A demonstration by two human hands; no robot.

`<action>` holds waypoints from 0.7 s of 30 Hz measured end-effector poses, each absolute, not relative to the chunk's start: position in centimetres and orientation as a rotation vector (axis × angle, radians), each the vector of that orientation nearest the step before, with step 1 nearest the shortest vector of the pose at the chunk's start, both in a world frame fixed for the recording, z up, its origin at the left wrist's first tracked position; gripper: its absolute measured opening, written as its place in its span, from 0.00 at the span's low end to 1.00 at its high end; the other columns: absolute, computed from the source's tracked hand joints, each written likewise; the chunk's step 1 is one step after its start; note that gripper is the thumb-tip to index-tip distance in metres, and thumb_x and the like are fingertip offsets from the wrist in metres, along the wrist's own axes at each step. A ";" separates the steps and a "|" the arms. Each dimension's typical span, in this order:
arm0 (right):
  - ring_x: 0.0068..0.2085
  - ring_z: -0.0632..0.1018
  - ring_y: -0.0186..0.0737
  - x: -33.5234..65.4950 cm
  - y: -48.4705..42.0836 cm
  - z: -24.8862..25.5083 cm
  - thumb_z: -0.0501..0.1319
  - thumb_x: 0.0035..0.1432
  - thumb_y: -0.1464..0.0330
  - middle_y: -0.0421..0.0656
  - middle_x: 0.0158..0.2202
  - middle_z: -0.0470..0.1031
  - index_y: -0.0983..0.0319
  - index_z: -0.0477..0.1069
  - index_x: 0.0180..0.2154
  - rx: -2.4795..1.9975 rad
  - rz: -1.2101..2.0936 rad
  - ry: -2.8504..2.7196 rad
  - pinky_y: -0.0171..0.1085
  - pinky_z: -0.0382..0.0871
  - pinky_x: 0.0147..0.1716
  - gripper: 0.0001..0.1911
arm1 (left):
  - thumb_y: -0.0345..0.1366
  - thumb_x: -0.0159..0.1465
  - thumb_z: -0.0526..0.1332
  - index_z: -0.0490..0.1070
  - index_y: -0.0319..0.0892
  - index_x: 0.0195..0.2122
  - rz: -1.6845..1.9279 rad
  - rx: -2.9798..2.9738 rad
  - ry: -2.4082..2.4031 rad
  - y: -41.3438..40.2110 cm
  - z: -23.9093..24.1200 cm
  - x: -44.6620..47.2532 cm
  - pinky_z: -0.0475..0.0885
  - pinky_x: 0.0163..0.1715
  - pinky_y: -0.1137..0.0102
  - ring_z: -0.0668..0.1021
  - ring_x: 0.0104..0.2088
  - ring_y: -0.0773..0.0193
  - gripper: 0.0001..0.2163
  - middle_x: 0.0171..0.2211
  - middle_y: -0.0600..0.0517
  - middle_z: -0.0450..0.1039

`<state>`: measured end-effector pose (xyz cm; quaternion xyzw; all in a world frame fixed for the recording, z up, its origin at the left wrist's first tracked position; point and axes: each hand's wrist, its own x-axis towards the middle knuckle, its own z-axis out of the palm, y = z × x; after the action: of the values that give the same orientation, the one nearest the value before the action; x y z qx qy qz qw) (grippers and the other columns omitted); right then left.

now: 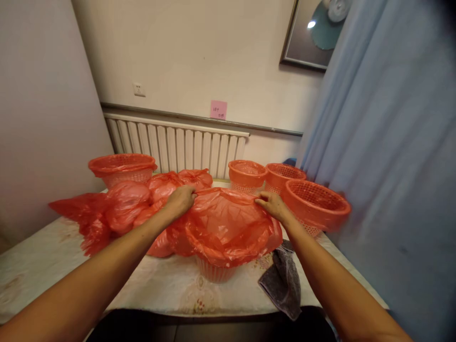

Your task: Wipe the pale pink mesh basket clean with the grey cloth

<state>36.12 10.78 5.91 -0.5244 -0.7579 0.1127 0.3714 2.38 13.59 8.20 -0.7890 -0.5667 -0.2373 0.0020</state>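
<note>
A white mesh basket point(215, 271) stands at the table's front, with an orange plastic bag point(228, 223) spread inside it and folded over its rim. My left hand point(181, 199) is closed on the bag's far left edge. My right hand point(272, 205) pinches the bag's far right edge. Both arms reach forward over the table. A heap of loose orange bags point(124, 209) lies just left of the basket, beside my left hand.
A bag-lined basket point(123, 168) stands at the back left. Three more orange baskets point(245, 175) point(285, 175) point(315, 202) line the back right. A grey cloth point(283, 280) hangs over the table's point(46, 261) front edge. A radiator point(174, 145) runs behind; a blue curtain point(388, 156) hangs right.
</note>
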 end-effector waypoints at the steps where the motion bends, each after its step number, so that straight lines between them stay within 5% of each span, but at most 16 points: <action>1: 0.26 0.64 0.32 36.1 11.1 5.7 0.55 0.53 0.61 0.36 0.22 0.65 0.62 0.67 0.23 -1.350 0.297 -1.935 0.31 0.56 0.27 0.13 | 0.32 0.60 0.53 0.73 0.40 0.31 -0.772 -2.470 -1.771 13.8 8.0 2.4 0.64 0.35 0.67 0.76 0.38 0.54 0.09 0.34 0.44 0.76; 11: 0.25 0.61 0.31 36.6 15.1 3.5 0.50 0.53 0.60 0.35 0.20 0.60 0.60 0.57 0.18 -1.473 0.271 -1.875 0.32 0.52 0.27 0.16 | 0.36 0.63 0.52 0.71 0.39 0.25 -0.836 -2.560 -1.870 19.2 5.7 2.3 0.63 0.29 0.70 0.72 0.27 0.63 0.13 0.21 0.55 0.68; 21: 0.25 0.65 0.31 36.7 20.3 1.8 0.55 0.57 0.68 0.36 0.22 0.65 0.63 0.65 0.21 -1.695 0.175 -1.810 0.32 0.55 0.27 0.14 | 0.40 0.65 0.59 0.69 0.39 0.49 -0.901 -2.656 -2.207 24.4 3.5 2.7 0.74 0.43 0.59 0.76 0.44 0.58 0.14 0.47 0.47 0.72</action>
<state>36.67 20.30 1.81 -0.6454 -0.6894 0.0666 0.3221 2.74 24.36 3.46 -0.7274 -0.6043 -0.2467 -0.2118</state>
